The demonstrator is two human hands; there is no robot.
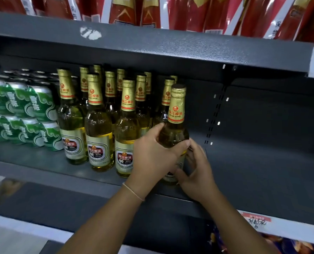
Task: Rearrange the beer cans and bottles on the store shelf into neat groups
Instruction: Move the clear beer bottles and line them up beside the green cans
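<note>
A gold-foiled Pearl River beer bottle point(176, 116) stands upright near the front of the dark grey shelf point(253, 173), at the right end of the bottle group. My left hand point(152, 158) grips its body from the left. My right hand point(198, 169) holds its lower part from the right, fingers curled round it. Several matching bottles point(99, 125) stand in rows to the left. Green beer cans point(33, 110) are stacked two high at the far left.
The shelf's right half is bare metal with a slotted upright point(214, 114) at the back. Red packages point(189, 11) fill the shelf above. A price strip point(258, 220) runs along the front edge at lower right, with snack packs below.
</note>
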